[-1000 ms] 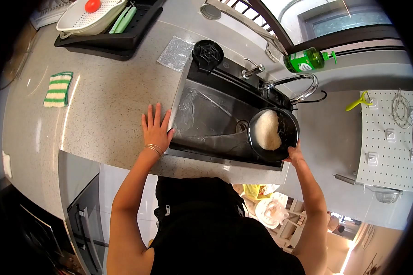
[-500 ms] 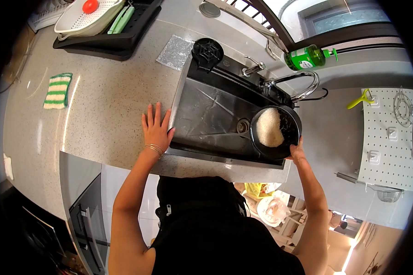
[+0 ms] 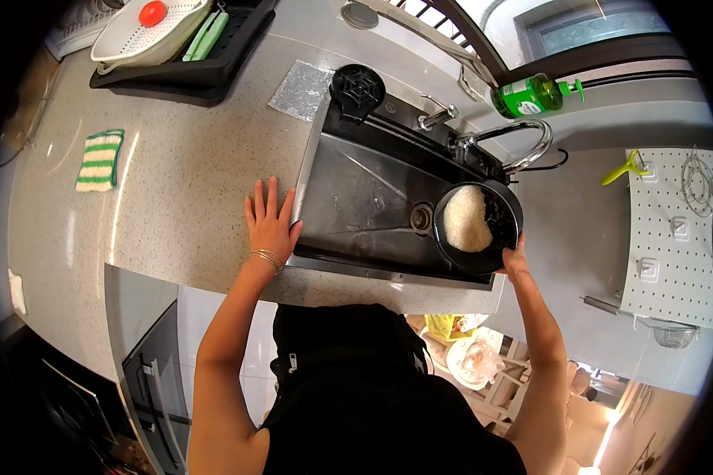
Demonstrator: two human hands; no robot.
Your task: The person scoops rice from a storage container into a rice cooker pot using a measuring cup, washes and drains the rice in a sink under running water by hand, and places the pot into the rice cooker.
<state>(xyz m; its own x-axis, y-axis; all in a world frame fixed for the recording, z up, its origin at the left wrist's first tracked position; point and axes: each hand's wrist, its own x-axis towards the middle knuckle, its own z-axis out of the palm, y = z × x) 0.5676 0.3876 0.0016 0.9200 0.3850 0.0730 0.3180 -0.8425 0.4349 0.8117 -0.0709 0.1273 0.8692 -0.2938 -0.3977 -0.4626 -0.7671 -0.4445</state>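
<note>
My right hand (image 3: 515, 258) grips the near right rim of a round black pot (image 3: 502, 207). White rice (image 3: 467, 220) lies heaped on the pot's left side, leaving dark inner wall bare on the right. The pot is over the right end of the black sink (image 3: 372, 190), next to the drain (image 3: 421, 216); whether its base touches the sink cannot be seen. Fingers spread, my left hand (image 3: 271, 226) rests flat on the counter at the sink's left edge, holding nothing.
A chrome faucet (image 3: 543, 142) arches behind the pot. Green soap bottle (image 3: 531, 96) lies or leans by the window. A striped cloth (image 3: 100, 161) is on the left counter (image 3: 182, 174). Farther back stands a black rack (image 3: 206, 91) with a white colander (image 3: 135, 47). A pegboard (image 3: 664, 237) hangs right.
The pot and both hands stay almost in place. A pale streak by the pot's left rim near the drain has faded. The view has shifted very slightly.
</note>
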